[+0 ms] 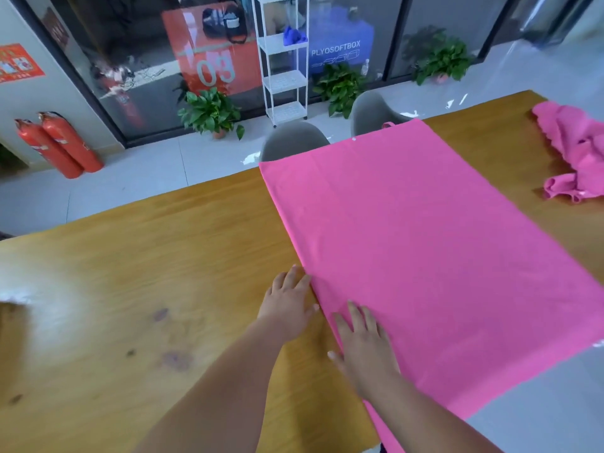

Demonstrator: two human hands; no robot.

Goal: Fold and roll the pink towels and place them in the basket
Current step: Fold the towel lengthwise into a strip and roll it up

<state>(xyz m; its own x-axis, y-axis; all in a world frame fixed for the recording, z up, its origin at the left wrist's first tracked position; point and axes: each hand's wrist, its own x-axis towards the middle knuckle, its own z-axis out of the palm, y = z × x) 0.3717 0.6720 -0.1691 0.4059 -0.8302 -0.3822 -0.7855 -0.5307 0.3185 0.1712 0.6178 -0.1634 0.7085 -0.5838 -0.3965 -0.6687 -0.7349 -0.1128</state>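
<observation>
A large pink towel (pixel 425 250) lies spread flat across the wooden table (pixel 147 273), reaching from the far edge to the near edge. My left hand (pixel 289 300) lies flat on the table, fingers straight, touching the towel's left edge. My right hand (pixel 362 341) rests flat on the towel just inside that same edge, fingers straight. A second pink towel (pixel 575 152) sits crumpled at the table's far right. No basket is in view.
Two grey chairs (pixel 294 140) stand behind the table's far edge. Beyond them are a white shelf rack (pixel 284 60), potted plants (pixel 210 112), and two red fire extinguishers (pixel 58 143) on the floor at left.
</observation>
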